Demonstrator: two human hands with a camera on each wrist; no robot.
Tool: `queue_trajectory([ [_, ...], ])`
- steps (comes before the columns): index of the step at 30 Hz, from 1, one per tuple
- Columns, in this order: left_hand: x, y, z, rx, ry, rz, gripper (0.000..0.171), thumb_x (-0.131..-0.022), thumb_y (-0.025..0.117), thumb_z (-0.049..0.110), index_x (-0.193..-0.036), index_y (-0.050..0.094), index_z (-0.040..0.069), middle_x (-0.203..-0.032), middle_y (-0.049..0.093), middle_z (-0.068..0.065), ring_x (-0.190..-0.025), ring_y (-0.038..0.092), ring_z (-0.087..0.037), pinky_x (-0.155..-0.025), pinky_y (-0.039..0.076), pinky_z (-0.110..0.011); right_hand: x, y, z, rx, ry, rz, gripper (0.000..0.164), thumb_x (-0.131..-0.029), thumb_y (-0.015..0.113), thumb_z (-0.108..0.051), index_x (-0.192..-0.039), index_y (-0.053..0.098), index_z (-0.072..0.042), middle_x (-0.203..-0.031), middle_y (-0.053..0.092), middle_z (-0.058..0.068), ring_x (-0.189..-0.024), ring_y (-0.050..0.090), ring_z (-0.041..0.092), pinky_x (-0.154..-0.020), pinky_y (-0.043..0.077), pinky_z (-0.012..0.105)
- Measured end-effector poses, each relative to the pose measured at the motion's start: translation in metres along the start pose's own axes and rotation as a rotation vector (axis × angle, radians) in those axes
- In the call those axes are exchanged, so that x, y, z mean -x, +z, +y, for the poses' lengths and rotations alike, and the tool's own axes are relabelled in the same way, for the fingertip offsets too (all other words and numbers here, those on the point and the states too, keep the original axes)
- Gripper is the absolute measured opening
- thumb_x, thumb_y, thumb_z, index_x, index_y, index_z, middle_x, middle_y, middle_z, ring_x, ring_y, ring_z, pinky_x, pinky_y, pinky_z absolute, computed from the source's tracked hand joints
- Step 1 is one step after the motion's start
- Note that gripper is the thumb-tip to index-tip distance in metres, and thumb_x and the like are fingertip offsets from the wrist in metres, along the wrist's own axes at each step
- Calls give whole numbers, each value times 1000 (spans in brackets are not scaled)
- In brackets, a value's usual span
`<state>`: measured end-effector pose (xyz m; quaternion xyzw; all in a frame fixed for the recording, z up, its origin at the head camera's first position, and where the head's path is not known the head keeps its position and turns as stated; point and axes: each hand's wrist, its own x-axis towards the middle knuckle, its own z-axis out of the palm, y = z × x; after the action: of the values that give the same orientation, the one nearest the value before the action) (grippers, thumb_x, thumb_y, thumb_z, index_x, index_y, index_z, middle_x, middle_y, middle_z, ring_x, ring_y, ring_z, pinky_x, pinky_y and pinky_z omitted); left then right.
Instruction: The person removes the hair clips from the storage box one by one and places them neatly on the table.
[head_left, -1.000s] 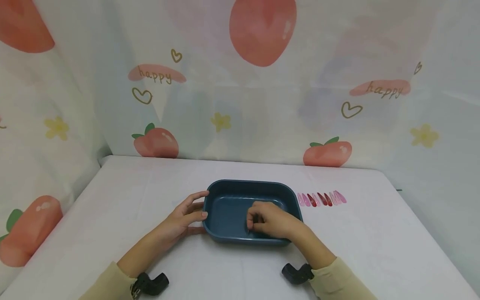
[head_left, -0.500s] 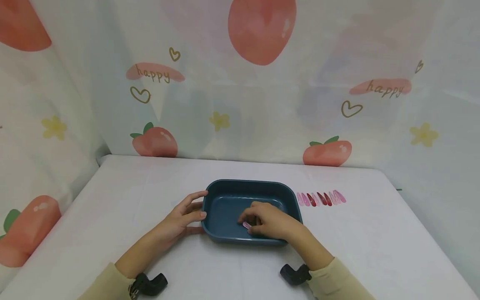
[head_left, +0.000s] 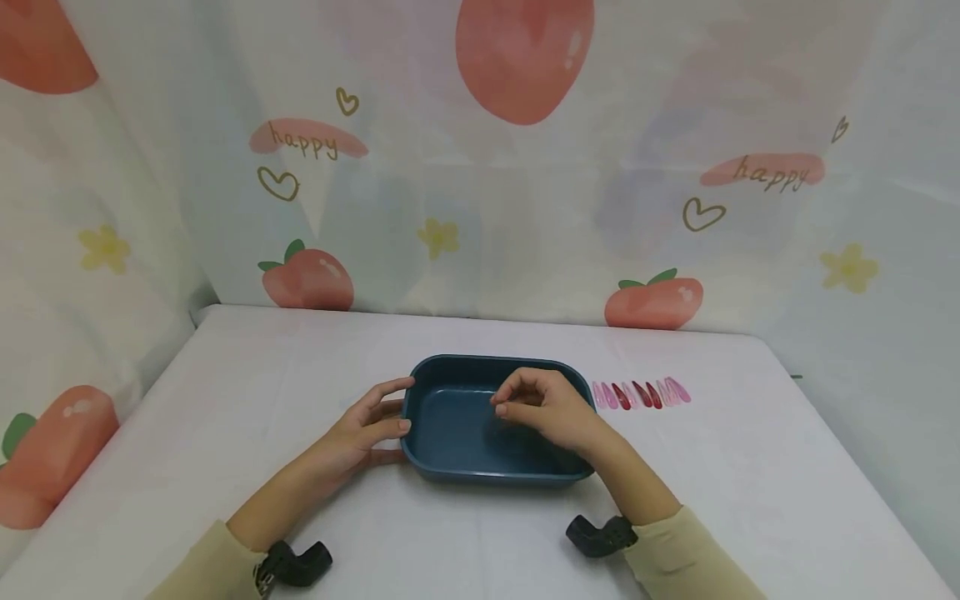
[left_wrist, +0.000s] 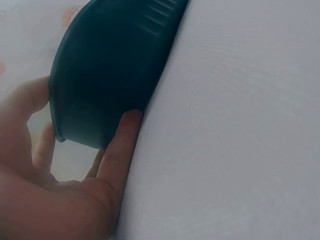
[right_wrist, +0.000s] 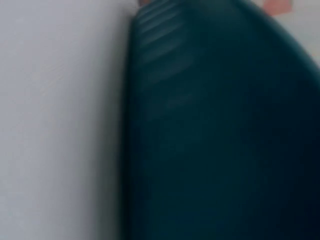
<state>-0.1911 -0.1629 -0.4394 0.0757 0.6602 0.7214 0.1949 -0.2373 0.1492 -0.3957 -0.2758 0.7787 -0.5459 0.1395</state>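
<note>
A dark blue-green rectangular tray [head_left: 457,446] stands on the white-covered table. At its left end, my left hand [head_left: 365,429] touches the wall with spread fingers; in the left wrist view several fingertips [left_wrist: 131,117] rest against the tray's outside. My right hand [head_left: 551,408] is above the tray's right half, thumb and forefinger pinched together. A hair clip is in that pinch, almost wholly hidden by the fingers. Right of the tray lies a row of pink and red snap hair clips [head_left: 641,395]. The right wrist view is blurred and shows the tray's outer wall [right_wrist: 210,140].
The white tablecloth [head_left: 300,358] covers the table around the tray. Behind it hangs a curtain [head_left: 525,208] printed with peaches, hearts and flowers. A black wrist mount [head_left: 296,564] sits at the left cuff, another black mount [head_left: 600,536] at the right.
My right hand has risen from the tray's bottom toward its far right side. The pink hair clip seen in its fingers half a second ago is now mostly hidden. My left hand stays put.
</note>
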Motion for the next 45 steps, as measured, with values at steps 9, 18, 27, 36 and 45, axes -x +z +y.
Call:
queue_trajectory([
  [9,0,0,-1,-8,-7,4,63,-97,66,22,-152,37,29,-156,31,-17,-131,48,-35,-97,53,-49,5,-18,-15,-62,4,92,26,-95,67,-13,-116,65,3,-109,69,21,-101,66,44,-83,60,33],
  [18,-1,1,1,-12,0,0,61,-99,62,18,-153,35,28,-157,30,-18,-134,46,-39,-98,52,-51,12,-38,-19,-4,12,159,32,-92,71,-10,-123,66,-2,-113,69,22,-86,70,30,-80,59,30],
  [27,-2,2,1,-18,-5,14,61,-99,62,18,-152,36,29,-156,30,-18,-133,46,-39,-97,53,-51,18,-57,-25,-99,-21,158,41,-94,66,-6,-134,58,0,-103,66,12,-93,70,18,-86,59,33],
  [36,-1,1,1,-29,2,1,62,-98,63,20,-153,35,28,-157,29,-18,-134,44,-37,-98,52,-50,22,-71,-24,-224,-84,150,33,-94,63,4,-125,65,-7,-106,62,9,-93,70,13,-87,58,33],
  [45,-1,0,0,-32,0,-6,62,-99,62,18,-153,34,27,-157,28,-19,-137,42,-40,-99,52,-51,27,-81,-25,-200,-53,203,38,-94,65,1,-131,61,-6,-103,64,7,-92,72,15,-86,58,33],
])
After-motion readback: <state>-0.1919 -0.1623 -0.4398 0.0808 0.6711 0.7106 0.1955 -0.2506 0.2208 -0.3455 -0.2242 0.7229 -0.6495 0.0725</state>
